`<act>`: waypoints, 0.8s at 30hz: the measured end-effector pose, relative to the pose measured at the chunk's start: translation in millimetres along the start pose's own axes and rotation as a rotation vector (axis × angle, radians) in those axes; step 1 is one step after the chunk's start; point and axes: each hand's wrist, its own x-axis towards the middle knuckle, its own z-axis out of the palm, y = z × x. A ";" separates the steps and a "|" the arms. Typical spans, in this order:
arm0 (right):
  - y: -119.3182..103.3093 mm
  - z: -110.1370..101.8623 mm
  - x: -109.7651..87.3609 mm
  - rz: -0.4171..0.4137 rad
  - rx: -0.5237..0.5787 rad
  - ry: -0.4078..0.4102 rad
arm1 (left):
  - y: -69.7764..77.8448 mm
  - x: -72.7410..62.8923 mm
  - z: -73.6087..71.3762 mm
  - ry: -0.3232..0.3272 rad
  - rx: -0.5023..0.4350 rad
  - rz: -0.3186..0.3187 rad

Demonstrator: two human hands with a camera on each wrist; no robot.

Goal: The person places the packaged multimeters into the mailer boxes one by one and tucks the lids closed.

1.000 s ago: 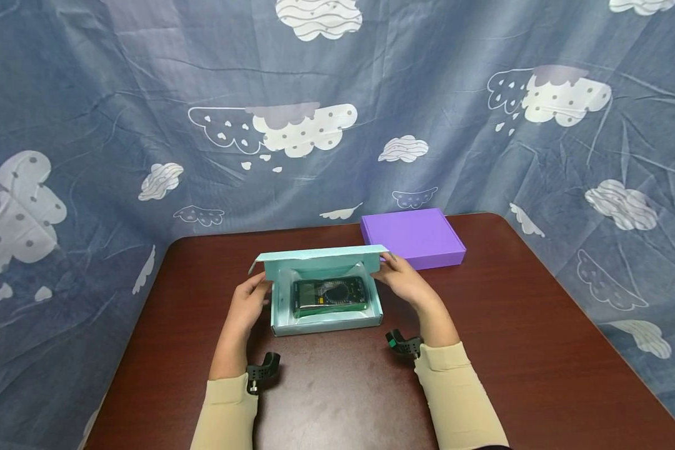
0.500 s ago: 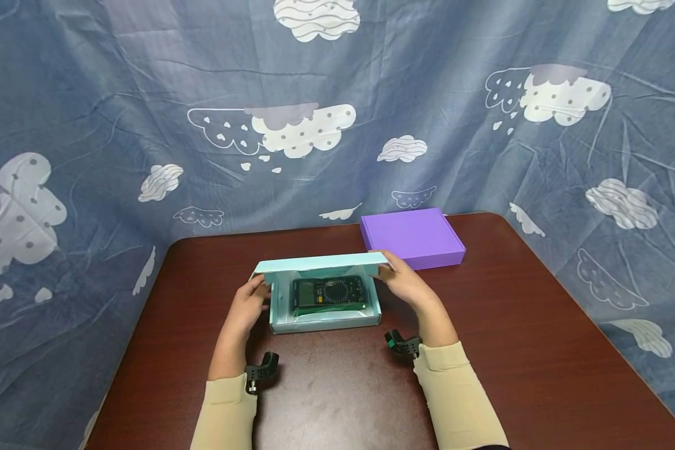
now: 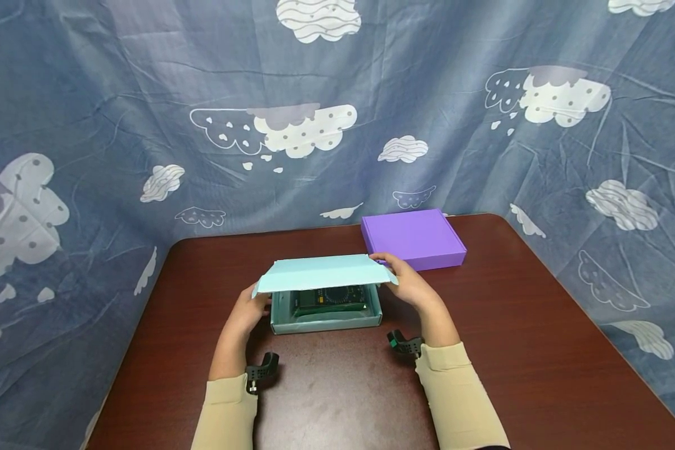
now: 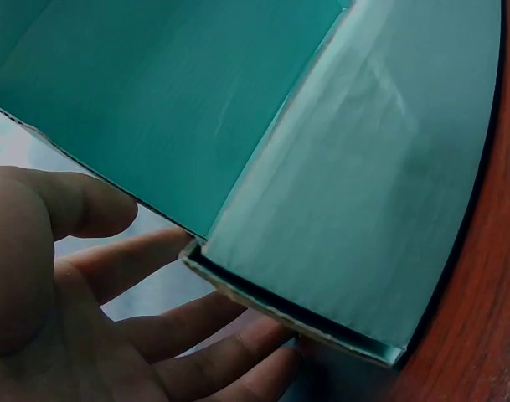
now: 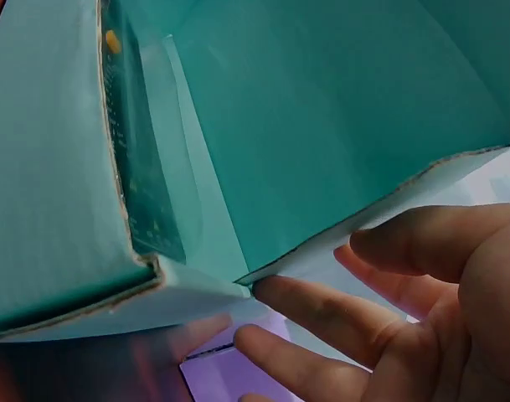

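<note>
A mint-green cardboard box (image 3: pixel 326 326) sits on the table with its lid (image 3: pixel 325 272) tilted partway down over it. Inside lies a black digital multimeter (image 3: pixel 337 296) in clear wrapping, its upper part covered by the lid. My left hand (image 3: pixel 247 312) is at the box's left side. In the left wrist view its fingers (image 4: pixel 196 322) reach along the outer side wall, thumb near the lid's edge. On the other side is my right hand (image 3: pixel 405 284). The right wrist view shows its thumb (image 5: pixel 405 243) against the lid's side edge, the fingers loosely extended by the hinge corner.
A closed purple box (image 3: pixel 413 237) stands behind, to the right of the mint box. The dark red-brown table (image 3: pixel 540 350) backs onto a blue cloud-print curtain (image 3: pixel 455 156). Each wrist wears a black camera mount (image 3: pixel 263 370).
The lid has swung forward and down from nearly upright, so less of the multimeter shows. Both hands have stayed by the box's sides, shifting only slightly with the lid.
</note>
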 end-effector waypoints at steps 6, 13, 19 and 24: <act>4.0 -5.1 -1.0 0.099 0.085 -0.028 | -1.1 -0.5 -5.0 -0.024 -0.015 -0.017; -1.3 -12.6 -6.7 0.175 0.020 0.037 | 6.7 -6.1 -18.0 0.042 -0.207 -0.064; -9.7 -16.4 -8.4 0.206 0.027 0.031 | 18.3 -9.6 -20.1 -0.049 -0.226 0.048; -10.0 -17.8 -9.8 0.240 0.015 -0.026 | 21.0 -12.4 -19.6 -0.089 -0.205 0.039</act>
